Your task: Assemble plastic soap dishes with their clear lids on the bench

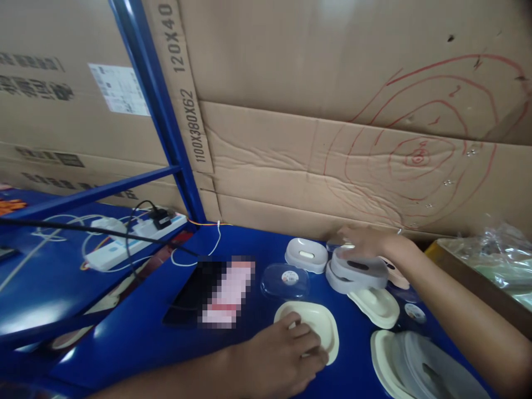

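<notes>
My left hand lies over a cream oval dish on the blue table, its fingers curled down onto the dish; the thumb is hidden. My right hand reaches to the back, slightly blurred, fingers closed at a clear plastic lid. Below that wrist sit stacked grey oval holders with a slot. A grey slotted piece stands left of them, and a clear lid with a round sticker lies in front. Another cream dish is under the right forearm.
A phone with a blurred-out screen lies at left. A power strip with cables sits beyond the blue post. More cream and grey pieces are at front right, beside a box of plastic bags. Cardboard walls the back.
</notes>
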The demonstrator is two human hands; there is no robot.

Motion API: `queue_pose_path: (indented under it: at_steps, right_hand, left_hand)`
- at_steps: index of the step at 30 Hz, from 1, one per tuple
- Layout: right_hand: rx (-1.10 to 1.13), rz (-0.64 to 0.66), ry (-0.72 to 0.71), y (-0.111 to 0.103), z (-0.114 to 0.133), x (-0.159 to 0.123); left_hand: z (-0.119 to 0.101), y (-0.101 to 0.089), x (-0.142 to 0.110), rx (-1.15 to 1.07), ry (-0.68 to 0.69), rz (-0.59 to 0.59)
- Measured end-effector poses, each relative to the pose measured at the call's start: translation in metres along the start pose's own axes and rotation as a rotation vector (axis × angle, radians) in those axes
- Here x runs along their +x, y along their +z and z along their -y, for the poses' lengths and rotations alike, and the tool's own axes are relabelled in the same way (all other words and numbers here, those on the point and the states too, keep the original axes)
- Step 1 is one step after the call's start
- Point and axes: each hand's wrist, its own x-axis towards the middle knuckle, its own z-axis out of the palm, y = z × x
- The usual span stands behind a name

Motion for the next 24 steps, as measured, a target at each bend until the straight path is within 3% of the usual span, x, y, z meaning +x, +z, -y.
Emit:
queue_pose_path:
  at_steps: [6,10,17,24]
  right_hand:
    - [-0.071,0.025,-0.143,0.027,0.058,0.029]
    - [-0.105,0.082,-0.142,0.052,0.088,0.048]
    - [-0.049,0.094,-0.112,0.051,0.071,0.05]
    - [0.09,-0.034,-0.14,0.036,0.073,0.048]
  left_hand:
    - [-0.001,-0.001,0.0,0.016,0.0,0.001]
    - [-0.002,-0.003,0.001,0.02,-0.002,0.014]
    - [-0.002,-0.005,0.003,0.0,0.001,0.039]
    - [-0.002,-0.003,0.002,-0.005,0.008,0.002]
